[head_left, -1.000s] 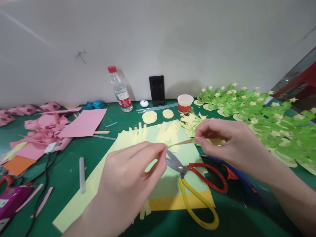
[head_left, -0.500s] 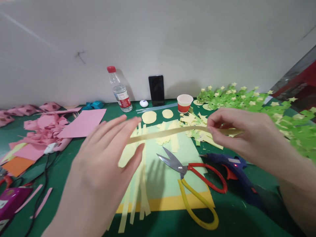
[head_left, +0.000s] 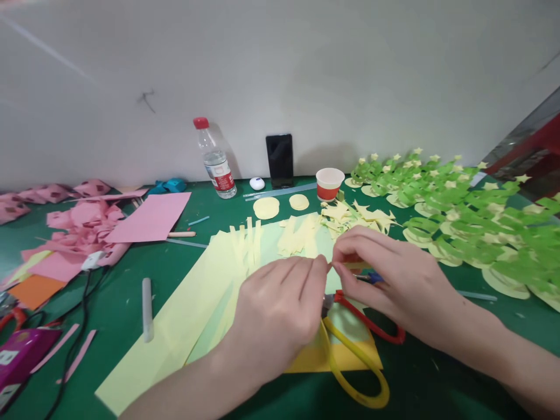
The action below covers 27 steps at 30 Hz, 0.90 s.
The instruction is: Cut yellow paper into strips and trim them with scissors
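My left hand [head_left: 280, 303] and my right hand [head_left: 385, 280] meet fingertip to fingertip above the pale yellow sheet [head_left: 175, 332]. Both pinch closed on a folded yellow paper strip [head_left: 355, 264], of which only a small bit shows under my right fingers. Just below the hands lie scissors [head_left: 363, 329] with one red and one yellow handle; their blades are hidden behind my left hand. A blue glue gun [head_left: 374, 277] is almost fully covered by my right hand. Cut yellow strips [head_left: 247, 242] lie just beyond the hands.
On the green table [head_left: 122, 297] are a water bottle [head_left: 214, 157], a black phone [head_left: 280, 158] against the wall, a red paper cup [head_left: 329, 182], yellow circles [head_left: 266, 207], green paper trees [head_left: 459, 210] at right, pink paper [head_left: 149, 219] at left, and a glue stick [head_left: 146, 309].
The strip was stretched long between my hands, left hand open along it. Now both hands have come together at the centre, lower down, pinching it short over the scissors and glue gun.
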Available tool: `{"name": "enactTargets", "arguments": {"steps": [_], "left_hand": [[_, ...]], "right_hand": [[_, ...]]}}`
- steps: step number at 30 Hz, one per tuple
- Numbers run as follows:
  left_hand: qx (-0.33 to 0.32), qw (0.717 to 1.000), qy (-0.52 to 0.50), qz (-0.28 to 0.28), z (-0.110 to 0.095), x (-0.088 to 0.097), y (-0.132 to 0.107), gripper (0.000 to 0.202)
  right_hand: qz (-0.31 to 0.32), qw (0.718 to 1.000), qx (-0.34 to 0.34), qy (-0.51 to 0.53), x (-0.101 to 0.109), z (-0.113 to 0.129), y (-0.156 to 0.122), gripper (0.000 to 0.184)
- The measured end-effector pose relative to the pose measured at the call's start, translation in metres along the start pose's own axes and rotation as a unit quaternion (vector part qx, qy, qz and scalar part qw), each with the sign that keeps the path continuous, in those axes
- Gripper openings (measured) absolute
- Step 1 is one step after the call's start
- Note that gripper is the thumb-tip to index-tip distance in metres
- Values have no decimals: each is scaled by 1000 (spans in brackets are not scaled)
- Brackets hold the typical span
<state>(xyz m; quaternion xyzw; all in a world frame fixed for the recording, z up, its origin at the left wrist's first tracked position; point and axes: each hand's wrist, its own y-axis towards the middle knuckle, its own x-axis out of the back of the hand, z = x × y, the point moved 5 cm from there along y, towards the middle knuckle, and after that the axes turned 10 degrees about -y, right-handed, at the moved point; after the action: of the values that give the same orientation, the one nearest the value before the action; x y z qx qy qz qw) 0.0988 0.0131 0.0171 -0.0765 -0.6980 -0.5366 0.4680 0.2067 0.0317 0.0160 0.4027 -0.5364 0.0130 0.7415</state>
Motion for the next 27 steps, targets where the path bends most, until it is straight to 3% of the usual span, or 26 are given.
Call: {"name": "enactTargets", "arguments": {"steps": [3,6,10,16,22,24,27], "left_hand": [[-17,999,29,-9,-1,1,-1,14],[25,999,12,-23,8,6,-2,11],[135,978,-162,-4,25,7,2,11],[312,859,-398,79,36,-3,4,17],[381,759,-517,107,36,-10,-2,17],[383,752,-526,104,39,-11,-1,17],[374,793,-475,76,48,-10,1,15]], "right_hand": [[-16,998,-54,-22,2,-18,3,14],[-35,989,-141,20,10,-39,3,12],[-1,959,-220,177,12,-45,2,11],[127,873,-272,385,-7,-30,1,15],[143,848,-274,431,-9,-24,1,11],[141,851,-274,426,-9,-25,1,11],[114,861,-282,408,-7,-28,0,10]]}}
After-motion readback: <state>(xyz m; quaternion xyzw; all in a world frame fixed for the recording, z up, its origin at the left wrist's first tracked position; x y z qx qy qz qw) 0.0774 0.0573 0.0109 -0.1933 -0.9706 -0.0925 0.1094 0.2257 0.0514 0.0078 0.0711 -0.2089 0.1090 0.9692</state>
